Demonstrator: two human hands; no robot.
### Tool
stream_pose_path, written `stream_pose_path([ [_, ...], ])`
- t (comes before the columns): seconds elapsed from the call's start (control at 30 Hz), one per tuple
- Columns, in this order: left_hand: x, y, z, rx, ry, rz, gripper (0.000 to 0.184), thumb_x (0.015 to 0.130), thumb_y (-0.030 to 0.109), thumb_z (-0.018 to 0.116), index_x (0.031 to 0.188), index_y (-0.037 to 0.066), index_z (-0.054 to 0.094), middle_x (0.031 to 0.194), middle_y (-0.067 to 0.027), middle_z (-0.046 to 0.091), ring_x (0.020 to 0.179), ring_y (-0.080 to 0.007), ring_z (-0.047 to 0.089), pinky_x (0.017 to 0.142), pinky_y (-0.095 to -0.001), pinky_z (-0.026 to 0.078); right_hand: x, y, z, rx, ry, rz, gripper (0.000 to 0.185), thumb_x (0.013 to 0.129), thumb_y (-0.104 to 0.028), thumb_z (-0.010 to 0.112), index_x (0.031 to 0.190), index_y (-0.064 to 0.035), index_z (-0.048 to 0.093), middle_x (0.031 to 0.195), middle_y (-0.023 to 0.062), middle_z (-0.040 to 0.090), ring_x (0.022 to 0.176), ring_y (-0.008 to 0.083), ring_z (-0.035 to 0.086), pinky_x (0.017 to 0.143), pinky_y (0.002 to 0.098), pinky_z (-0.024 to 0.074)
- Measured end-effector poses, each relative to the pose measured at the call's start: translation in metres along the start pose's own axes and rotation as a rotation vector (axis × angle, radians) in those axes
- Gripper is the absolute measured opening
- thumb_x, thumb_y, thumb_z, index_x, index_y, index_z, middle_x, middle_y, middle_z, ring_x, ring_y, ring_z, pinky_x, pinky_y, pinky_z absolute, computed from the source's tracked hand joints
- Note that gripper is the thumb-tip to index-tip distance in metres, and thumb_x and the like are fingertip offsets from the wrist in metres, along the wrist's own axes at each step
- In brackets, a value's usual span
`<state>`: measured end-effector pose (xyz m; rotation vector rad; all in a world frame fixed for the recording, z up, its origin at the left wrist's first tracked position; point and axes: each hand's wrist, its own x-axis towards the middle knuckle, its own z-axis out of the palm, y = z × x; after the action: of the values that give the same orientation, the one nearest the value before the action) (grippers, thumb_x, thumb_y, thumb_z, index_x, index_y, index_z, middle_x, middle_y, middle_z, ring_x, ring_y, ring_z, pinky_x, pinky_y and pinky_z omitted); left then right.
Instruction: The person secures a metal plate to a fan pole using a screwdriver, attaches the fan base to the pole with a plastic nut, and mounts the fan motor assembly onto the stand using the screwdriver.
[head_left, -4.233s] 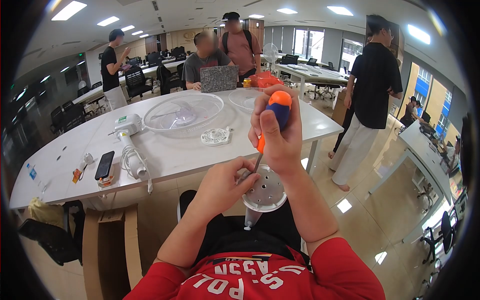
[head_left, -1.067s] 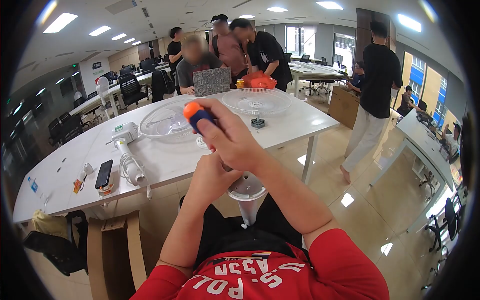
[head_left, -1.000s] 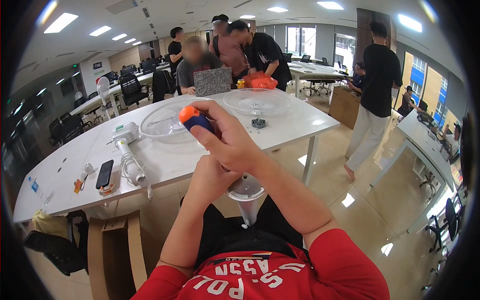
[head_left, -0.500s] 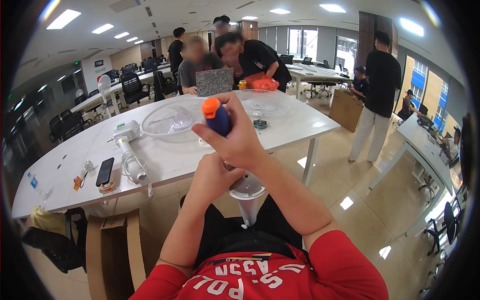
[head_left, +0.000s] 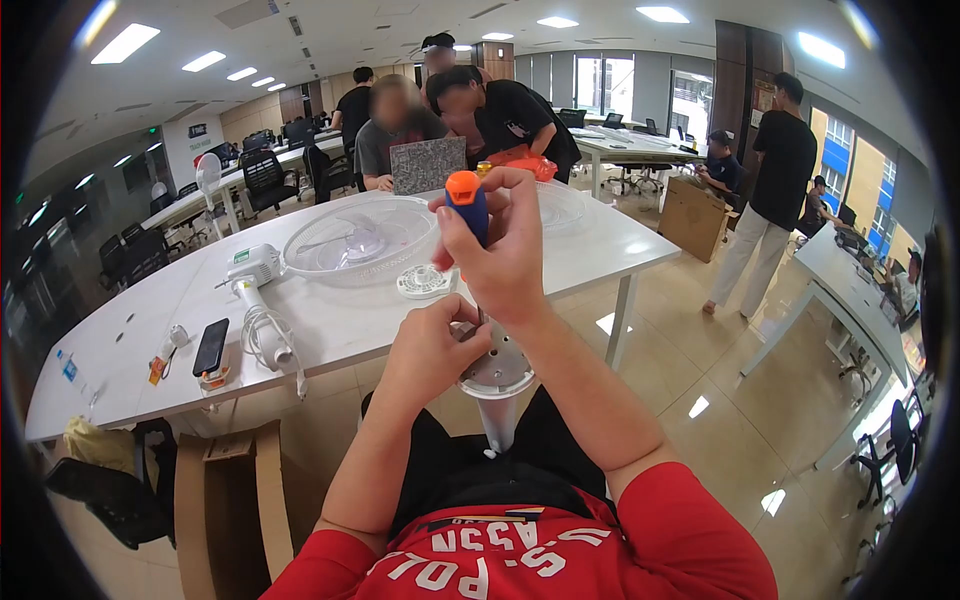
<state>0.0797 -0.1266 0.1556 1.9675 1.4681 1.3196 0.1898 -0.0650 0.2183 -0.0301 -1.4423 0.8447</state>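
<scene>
My right hand [head_left: 497, 245] grips an orange and blue screwdriver [head_left: 467, 205], held upright with its shaft pointing down. Beneath it, my left hand [head_left: 440, 350] is closed in a pinch at the shaft's lower end; what its fingertips hold is hidden. Both hands are over the left part of a round metal plate with holes [head_left: 500, 368], set in a white rim on top of a white post [head_left: 496, 420] between my legs. Just beyond my hands, a white round plastic part [head_left: 425, 281] lies on the white table [head_left: 340, 320].
A clear fan grille [head_left: 360, 238], a white fan motor with its neck and cord [head_left: 262, 310] and a phone [head_left: 210, 347] rest on the table. Several people stand or sit beyond it, one behind a laptop [head_left: 428, 166]. An open cardboard box [head_left: 220, 500] stands at lower left.
My right hand and the screwdriver have moved right and become more upright. My left fingers have shifted slightly, and the white plastic part shows more. The standing person at right has turned and moved.
</scene>
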Motion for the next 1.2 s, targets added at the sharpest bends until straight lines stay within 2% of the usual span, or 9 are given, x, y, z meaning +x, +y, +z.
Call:
stream_pose_path([
  [0.23, 0.0, 0.004, -0.001, -0.009, -0.033, -0.056, 0.025, 0.091, 0.021, 0.077, 0.1, -0.002, 0.071, 0.082, -0.0162, 0.077, 0.066, -0.0234, 0.075, 0.065, -0.0351, 0.056, 0.0, -0.006, -0.005, -0.166, 0.103, -0.104, 0.042, 0.103, -0.017, 0.067, 0.136, -0.0024, 0.046, 0.097, 0.0098, 0.067, 0.065, 0.0043, 0.056, 0.059, 0.0208, 0.048],
  [0.43, 0.001, -0.004, 0.001, -0.009, -0.009, -0.007, 0.025, 0.091, 0.021, 0.077, 0.1, -0.001, 0.071, 0.079, -0.0159, 0.076, 0.067, -0.0235, 0.075, 0.066, -0.0352, 0.056, 0.003, -0.01, -0.004, 0.01, 0.038, 0.118, 0.034, 0.105, -0.011, 0.064, 0.135, -0.0053, 0.049, 0.1, 0.0074, 0.063, 0.065, 0.0057, 0.057, 0.057, 0.0191, 0.0475],
  [0.5, 0.002, -0.005, 0.001, -0.014, -0.013, -0.01, 0.025, 0.091, 0.021, 0.077, 0.1, -0.001, 0.071, 0.078, -0.0157, 0.076, 0.067, -0.0235, 0.075, 0.066, -0.0352, 0.056, 0.007, 0.004, 0.001, -0.128, 0.122, -0.232, 0.037, 0.102, -0.015, 0.07, 0.131, -0.0022, 0.051, 0.104, 0.0071, 0.066, 0.069, 0.0064, 0.059, 0.061, 0.0197, 0.0501],
  [0.53, 0.002, -0.004, 0.001, -0.035, -0.018, -0.02, 0.025, 0.09, 0.021, 0.078, 0.1, -0.001, 0.072, 0.078, -0.0155, 0.075, 0.068, -0.0233, 0.075, 0.066, -0.0353, 0.056, 0.006, 0.003, 0.002, -0.128, 0.121, -0.231, 0.037, 0.102, -0.015, 0.07, 0.131, -0.0022, 0.051, 0.104, 0.0071, 0.066, 0.069, 0.0064, 0.059, 0.061, 0.0197, 0.0501],
  [0.83, 0.002, -0.003, -0.001, 0.012, -0.03, -0.044, 0.025, 0.088, 0.022, 0.079, 0.099, 0.0, 0.072, 0.074, -0.0148, 0.074, 0.061, -0.0221, 0.072, 0.063, -0.0348, 0.055, 0.003, -0.017, -0.01, 0.019, -0.084, 0.046, 0.036, 0.102, -0.009, 0.068, 0.132, -0.0025, 0.049, 0.102, 0.0052, 0.061, 0.069, 0.007, 0.061, 0.058, 0.0213, 0.0501],
  [0.93, 0.001, 0.005, -0.004, -0.003, -0.034, -0.062, 0.025, 0.089, 0.022, 0.079, 0.098, 0.0, 0.071, 0.072, -0.0145, 0.073, 0.059, -0.022, 0.072, 0.062, -0.0346, 0.055, 0.006, -0.008, -0.002, -0.154, -0.006, -0.053, 0.036, 0.103, -0.011, 0.067, 0.133, -0.0025, 0.05, 0.101, 0.005, 0.061, 0.068, 0.0065, 0.06, 0.058, 0.0213, 0.0498],
  [1.0, 0.001, 0.007, -0.004, -0.012, -0.057, -0.114, 0.025, 0.089, 0.022, 0.079, 0.098, 0.0, 0.071, 0.07, -0.0142, 0.073, 0.059, -0.0221, 0.071, 0.061, -0.0346, 0.055, 0.01, 0.009, -0.002, -0.18, 0.02, -0.304, 0.036, 0.105, -0.013, 0.066, 0.135, -0.0032, 0.049, 0.1, 0.0047, 0.061, 0.072, 0.0063, 0.061, 0.059, 0.0203, 0.0492],
  [1.1, 0.001, 0.003, -0.003, -0.039, -0.027, -0.057, 0.026, 0.089, 0.023, 0.079, 0.097, 0.0, 0.071, 0.069, -0.0139, 0.073, 0.058, -0.0221, 0.071, 0.061, -0.034, 0.054, 0.0, -0.004, 0.002, -0.081, 0.052, -0.078, 0.036, 0.102, -0.018, 0.07, 0.132, -0.004, 0.055, 0.105, 0.005, 0.062, 0.079, 0.0082, 0.06, 0.073, 0.0215, 0.0509],
  [1.2, 0.002, 0.005, -0.004, 0.005, -0.06, -0.085, 0.026, 0.089, 0.024, 0.079, 0.098, 0.0, 0.071, 0.07, -0.0144, 0.073, 0.059, -0.0223, 0.072, 0.062, -0.034, 0.055, 0.003, -0.005, -0.003, -0.178, 0.007, -0.028, 0.037, 0.105, -0.015, 0.066, 0.136, -0.0039, 0.049, 0.099, 0.0049, 0.06, 0.072, 0.0055, 0.058, 0.061, 0.0196, 0.049],
])
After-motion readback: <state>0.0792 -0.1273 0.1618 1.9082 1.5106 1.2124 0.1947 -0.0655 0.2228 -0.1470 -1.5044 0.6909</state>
